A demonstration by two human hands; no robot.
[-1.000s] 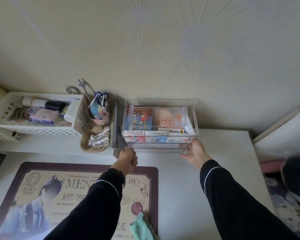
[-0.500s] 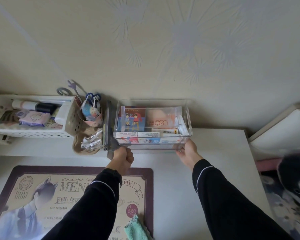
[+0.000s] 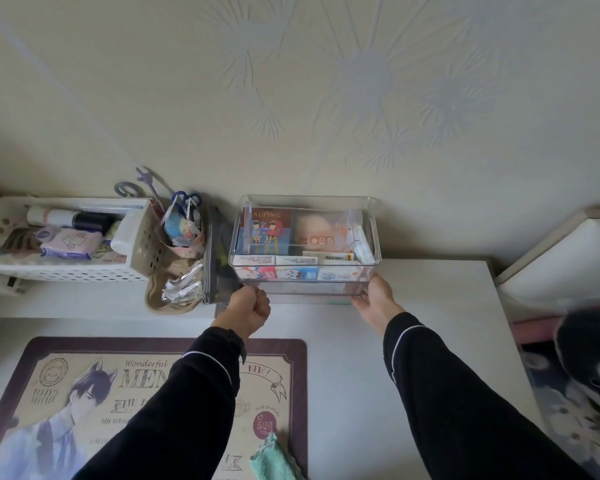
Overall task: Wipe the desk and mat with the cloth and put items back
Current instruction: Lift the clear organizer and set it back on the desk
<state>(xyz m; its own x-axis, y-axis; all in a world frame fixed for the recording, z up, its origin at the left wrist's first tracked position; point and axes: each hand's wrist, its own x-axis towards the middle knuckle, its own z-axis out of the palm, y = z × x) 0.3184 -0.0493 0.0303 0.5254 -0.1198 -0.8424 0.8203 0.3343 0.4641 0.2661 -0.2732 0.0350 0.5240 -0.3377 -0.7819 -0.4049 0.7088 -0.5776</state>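
- The clear plastic box, rectangular and packed with small card packs and printed cartons standing on end, sits at the far edge of the white desk. Its back is close against the cream wall.
- The left hand is balled tight at the box's near left bottom corner, thumb on top, and appears to pinch the lower edge there.
- The right hand cups the near right bottom corner, its fingers reaching up the side wall.
- I cannot tell whether the box rests fully on the desk or is held just off it.
- Step in hand, as I judge it: putting items back, with this box being settled into its place.
- Next, the box should be squared to the wall and kept just clear of its left neighbour. Both hands can then let go and draw back toward the near edge.
- A grey zip pouch stands just beside the box on its left, very near the left hand.
- Further left along the far edge are a beige fabric tray of silver packets, a patterned cup holding blue scissors and a white perforated basket of toiletries.
- The brown-bordered printed desk mat lies flat at the near left of the desk.
- The teal cloth lies crumpled at the mat's near right corner, untouched by either hand, so the wiping looks finished or paused.
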